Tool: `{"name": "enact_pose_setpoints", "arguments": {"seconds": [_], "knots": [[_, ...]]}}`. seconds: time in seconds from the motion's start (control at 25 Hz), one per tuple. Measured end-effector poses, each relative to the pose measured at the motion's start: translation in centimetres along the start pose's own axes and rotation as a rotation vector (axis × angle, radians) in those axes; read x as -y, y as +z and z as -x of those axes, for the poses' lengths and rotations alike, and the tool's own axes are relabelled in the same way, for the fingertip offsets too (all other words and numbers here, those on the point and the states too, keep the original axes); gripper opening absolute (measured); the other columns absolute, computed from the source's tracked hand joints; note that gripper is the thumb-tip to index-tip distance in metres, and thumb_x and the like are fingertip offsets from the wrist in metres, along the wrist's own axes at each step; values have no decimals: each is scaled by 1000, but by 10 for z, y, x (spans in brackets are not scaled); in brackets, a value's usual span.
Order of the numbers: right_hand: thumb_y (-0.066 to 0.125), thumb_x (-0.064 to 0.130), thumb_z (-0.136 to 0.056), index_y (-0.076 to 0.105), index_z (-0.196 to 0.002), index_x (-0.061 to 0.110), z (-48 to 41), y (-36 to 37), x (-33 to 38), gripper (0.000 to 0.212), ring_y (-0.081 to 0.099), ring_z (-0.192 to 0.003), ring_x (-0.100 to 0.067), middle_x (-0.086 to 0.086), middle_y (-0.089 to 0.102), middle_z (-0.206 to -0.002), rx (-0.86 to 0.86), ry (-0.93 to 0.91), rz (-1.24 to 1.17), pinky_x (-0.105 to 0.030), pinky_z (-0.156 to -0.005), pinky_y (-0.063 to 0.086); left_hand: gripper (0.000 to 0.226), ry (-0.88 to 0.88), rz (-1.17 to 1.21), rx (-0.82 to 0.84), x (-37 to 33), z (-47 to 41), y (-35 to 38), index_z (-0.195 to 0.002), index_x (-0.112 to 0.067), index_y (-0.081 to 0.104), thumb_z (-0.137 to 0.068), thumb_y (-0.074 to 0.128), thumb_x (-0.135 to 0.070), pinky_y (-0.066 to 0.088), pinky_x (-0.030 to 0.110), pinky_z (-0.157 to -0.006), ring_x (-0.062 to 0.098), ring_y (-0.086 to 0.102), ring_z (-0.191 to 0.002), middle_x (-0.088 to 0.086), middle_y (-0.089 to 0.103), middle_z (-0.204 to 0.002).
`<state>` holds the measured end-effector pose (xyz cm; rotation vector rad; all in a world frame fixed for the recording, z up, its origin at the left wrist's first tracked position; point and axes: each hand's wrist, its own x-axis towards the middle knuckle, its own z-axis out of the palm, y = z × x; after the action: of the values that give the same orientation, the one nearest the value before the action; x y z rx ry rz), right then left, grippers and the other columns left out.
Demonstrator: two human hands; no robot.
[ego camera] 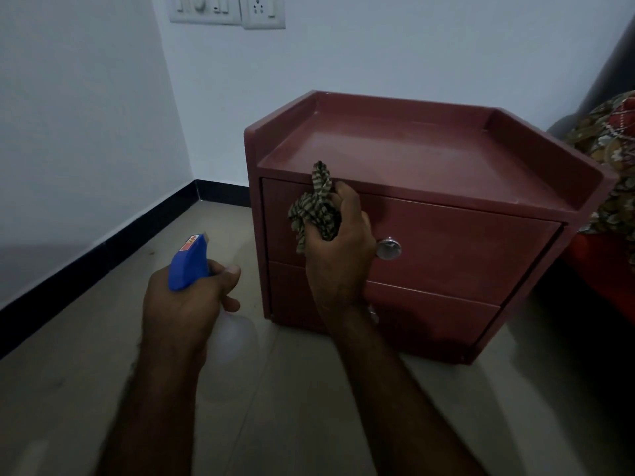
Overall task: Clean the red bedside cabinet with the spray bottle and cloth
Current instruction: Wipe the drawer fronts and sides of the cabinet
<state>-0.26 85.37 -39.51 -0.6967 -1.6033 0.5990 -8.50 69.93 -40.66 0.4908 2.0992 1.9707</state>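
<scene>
The red bedside cabinet (446,159) stands on the floor against the back wall, with a rimmed top and two drawers. A round silver knob (388,249) sits on the upper drawer. My right hand (338,255) grips a crumpled striped cloth (314,209) and presses it against the left part of the upper drawer front. My left hand (182,304) holds the spray bottle (188,264) by its blue trigger head, left of the cabinet and apart from it. The bottle's pale body (237,334) hangs below my fingers.
A white wall with a black skirting board (86,255) runs along the left. Switches and a socket (226,10) are high on the back wall. A bed with patterned fabric (615,149) adjoins the cabinet's right side. Beige floor tiles (275,407) lie under my arms.
</scene>
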Motion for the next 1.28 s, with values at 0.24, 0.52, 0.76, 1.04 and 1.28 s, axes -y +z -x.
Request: {"name": "enact_pose_setpoints", "arguments": {"seconds": [0.24,0.52,0.76,1.04,1.28], "knots": [[77,2,-76,65,-134,17,-2,27,15,61,64,-95,-18,-5,67,-104,104,-126,-24,-15,-80,48,13,4,3,-10,1,-9,-7,-81,-22,65,-84,77,-22,54,40,-66,23,70,-68,2,70,-86],[72,-13,-75,66,-132,3,3,64,15,60,59,-110,-27,-10,72,-115,200,-307,-30,-29,-97,48,15,8,31,-3,0,-10,-7,-78,-25,66,-83,79,-20,55,45,-71,19,70,-60,-5,71,-71],[72,-7,-75,64,-133,13,31,73,-9,61,57,-105,-23,-1,71,-115,227,-274,110,-31,-86,52,14,37,3,3,2,-5,-8,-77,-23,66,-85,77,-19,56,46,-71,18,68,-60,2,69,-72],[78,-3,-72,64,-133,13,35,57,-13,64,63,-91,-26,-5,72,-103,254,-222,79,-32,-75,53,12,23,8,10,-5,-2,0,-82,-20,66,-85,77,-20,58,51,-76,23,69,-65,3,68,-76],[77,-1,-71,64,-137,13,14,7,-23,69,62,-94,-23,-6,73,-105,120,-141,135,-18,-81,42,14,0,30,33,-7,5,7,-79,-23,65,-86,76,-19,56,59,-87,22,69,-65,-2,70,-70]]}}
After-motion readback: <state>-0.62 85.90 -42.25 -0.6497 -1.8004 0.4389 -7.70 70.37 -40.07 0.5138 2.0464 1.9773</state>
